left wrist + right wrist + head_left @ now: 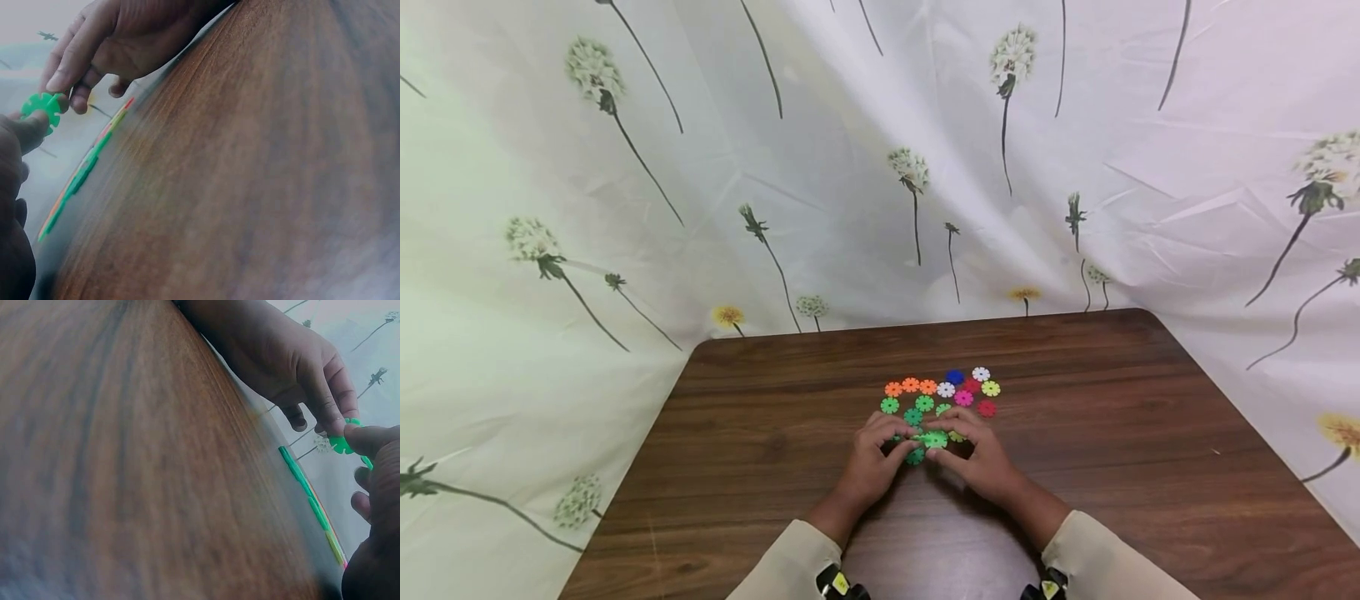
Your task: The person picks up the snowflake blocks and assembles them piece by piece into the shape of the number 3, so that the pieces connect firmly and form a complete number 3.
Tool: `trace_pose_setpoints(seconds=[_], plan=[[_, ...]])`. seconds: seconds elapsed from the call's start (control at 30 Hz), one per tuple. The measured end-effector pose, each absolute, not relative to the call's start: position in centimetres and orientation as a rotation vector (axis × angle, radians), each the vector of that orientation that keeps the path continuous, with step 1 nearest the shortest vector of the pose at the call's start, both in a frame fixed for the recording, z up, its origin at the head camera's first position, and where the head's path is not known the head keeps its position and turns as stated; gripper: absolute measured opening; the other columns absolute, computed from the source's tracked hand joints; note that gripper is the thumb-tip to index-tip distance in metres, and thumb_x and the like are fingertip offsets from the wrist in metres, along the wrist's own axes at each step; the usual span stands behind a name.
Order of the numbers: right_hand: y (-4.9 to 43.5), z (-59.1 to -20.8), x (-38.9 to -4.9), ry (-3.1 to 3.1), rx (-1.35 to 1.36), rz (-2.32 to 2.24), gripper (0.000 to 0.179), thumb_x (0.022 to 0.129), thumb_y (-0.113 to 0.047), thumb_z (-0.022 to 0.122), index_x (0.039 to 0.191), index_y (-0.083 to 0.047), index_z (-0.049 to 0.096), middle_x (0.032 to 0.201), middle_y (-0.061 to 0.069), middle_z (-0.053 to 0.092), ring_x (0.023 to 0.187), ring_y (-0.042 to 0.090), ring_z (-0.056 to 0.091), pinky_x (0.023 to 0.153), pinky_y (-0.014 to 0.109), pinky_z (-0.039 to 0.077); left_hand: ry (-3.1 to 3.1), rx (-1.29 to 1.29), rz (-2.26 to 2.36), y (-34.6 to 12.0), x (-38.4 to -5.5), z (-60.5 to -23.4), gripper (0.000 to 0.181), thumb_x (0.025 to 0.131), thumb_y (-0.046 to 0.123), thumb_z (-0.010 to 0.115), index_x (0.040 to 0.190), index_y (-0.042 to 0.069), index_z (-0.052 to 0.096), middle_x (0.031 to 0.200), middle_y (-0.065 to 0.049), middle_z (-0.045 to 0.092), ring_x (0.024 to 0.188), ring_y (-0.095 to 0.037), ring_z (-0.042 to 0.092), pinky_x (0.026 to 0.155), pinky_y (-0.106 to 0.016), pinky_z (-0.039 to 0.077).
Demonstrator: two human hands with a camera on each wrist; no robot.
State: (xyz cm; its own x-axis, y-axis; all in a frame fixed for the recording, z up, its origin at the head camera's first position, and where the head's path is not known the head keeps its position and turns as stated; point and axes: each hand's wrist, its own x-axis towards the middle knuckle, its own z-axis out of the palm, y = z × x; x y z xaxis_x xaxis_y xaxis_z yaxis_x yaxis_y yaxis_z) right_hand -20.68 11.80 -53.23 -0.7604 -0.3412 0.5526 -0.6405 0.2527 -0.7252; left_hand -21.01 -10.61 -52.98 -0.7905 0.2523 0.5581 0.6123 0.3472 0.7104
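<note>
Thumb and fingertips of my left hand and right hand pinch bright green notched plastic. Beyond my fingers, the head view spreads out loose coloured discs; my wrist views show them edge-on, the pinched green raised above.

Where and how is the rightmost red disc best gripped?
Probably pinch the red disc by its near and far rim, coming from the right: it lies flat, tabletop shows on that side, the pink disc sits to its left.
</note>
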Motion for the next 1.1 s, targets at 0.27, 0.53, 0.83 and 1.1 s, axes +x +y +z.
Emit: trace_pose_setpoints(seconds=[0.27,0.53,0.83,1.1], plan=[[11.84,-53.38,-20.94,-2.227,0.945,1.415,0.031,0.094,-0.001,0.083,0.124,-0.001,0.077,0.123,0.017,0.078,0.119,0.033,0.069,0.108,0.037,0.052,-2.31,-0.752,-1.465,-10.69,-20.9,-52.69,0.009,0.095,0.01,0.084,0.103,0.013,0.084,0.106,0.001,0.082,0.106,-0.018,0.066,0.093,-0.034,0.058],[11.83,-53.24,-21.02,-2.226,0.924,1.438,0.027,0.096,-0.003,0.082,0.123,0.0,0.078,0.123,0.017,0.079,0.119,0.035,0.071,0.109,0.037,0.053,-2.339,-0.724,-1.448,-10.67,-20.94,-52.81,0.012,0.094,0.008,0.085,0.105,0.012,0.083,0.107,-0.001,0.082,0.106,-0.02,0.066,0.093,-0.036,0.059],[12.01,-53.24,-21.06,-2.219,0.918,1.464,0.029,0.095,-0.004,0.084,0.124,-0.003,0.078,0.124,0.017,0.08,0.121,0.036,0.071,0.111,0.034,0.052,-2.339,-0.699,-1.481,-10.5,-20.97,-52.66,0.01,0.095,0.005,0.083,0.102,0.012,0.083,0.107,-0.004,0.082,0.107,-0.026,0.067,0.097,-0.033,0.056],[11.97,-53.21,-21.09,-2.213,0.922,1.445,0.031,0.094,-0.004,0.085,0.123,-0.002,0.078,0.123,0.015,0.08,0.12,0.036,0.071,0.111,0.036,0.052,-2.28,-0.735,-1.453,-10.44,-20.96,-52.73,0.007,0.096,0.003,0.082,0.1,0.008,0.082,0.105,-0.003,0.081,0.105,-0.026,0.068,0.093,-0.039,0.058]])
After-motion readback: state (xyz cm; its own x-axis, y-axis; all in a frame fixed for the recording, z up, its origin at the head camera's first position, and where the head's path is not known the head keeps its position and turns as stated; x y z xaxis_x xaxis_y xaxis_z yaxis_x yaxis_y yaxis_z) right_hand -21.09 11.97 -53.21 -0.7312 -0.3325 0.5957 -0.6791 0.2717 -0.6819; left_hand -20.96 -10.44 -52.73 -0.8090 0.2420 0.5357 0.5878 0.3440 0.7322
